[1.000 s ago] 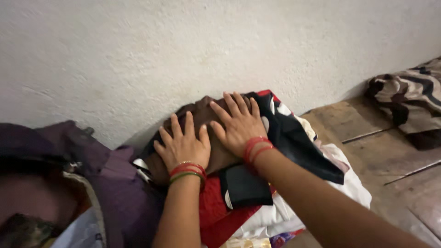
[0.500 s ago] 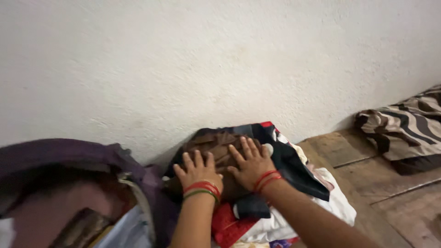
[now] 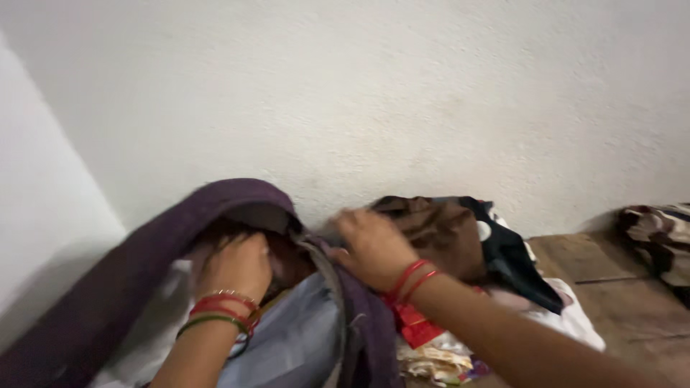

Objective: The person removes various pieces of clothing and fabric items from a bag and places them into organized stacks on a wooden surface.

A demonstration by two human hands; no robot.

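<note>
my left hand [image 3: 233, 267] sits inside the open purple bag [image 3: 93, 294], its flap thrown up against the wall, grey lining showing. my right hand [image 3: 370, 248] rests on the bag's right rim, just beside the folded brown cloth [image 3: 438, 226] topping the clothes pile; frame blurred, grip unclear

Home: plaster wall [image 3: 374, 93], wood floor [image 3: 618, 287], clothes pile [image 3: 460, 244], bedding [image 3: 658, 237].

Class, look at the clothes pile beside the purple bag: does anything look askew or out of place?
The clothes pile is untidy: a brown garment lies crumpled on top, and black, red and white pieces spill sideways onto the wooden floor.
</note>
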